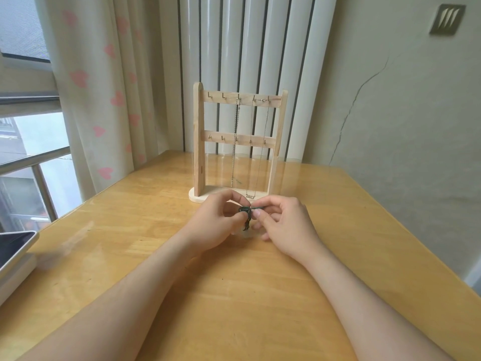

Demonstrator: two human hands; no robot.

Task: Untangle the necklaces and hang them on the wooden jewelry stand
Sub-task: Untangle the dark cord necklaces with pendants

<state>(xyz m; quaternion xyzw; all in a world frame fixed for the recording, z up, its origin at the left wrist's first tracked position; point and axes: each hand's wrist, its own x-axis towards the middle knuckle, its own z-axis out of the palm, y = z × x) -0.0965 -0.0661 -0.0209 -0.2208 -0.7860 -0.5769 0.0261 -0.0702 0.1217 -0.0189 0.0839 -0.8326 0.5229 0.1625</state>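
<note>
A wooden jewelry stand [199,142] with two hook bars stands upright at the far middle of the table. Two thin chain necklaces hang from its top bar: a dark one [236,142] at the centre and a longer one with a small bar pendant [250,196] to its right. Just in front of the stand's base, my left hand [220,220] and my right hand [282,225] meet. Both pinch a dark green tangled necklace [245,217] between their fingertips, and a short bunch of it dangles down toward the table.
The wooden table [234,295] spreads wide around my forearms. A tablet on a white box [13,251] sits at the left edge. Heart-print curtains [104,87] and a window lie to the left, a cracked wall [390,113] to the right.
</note>
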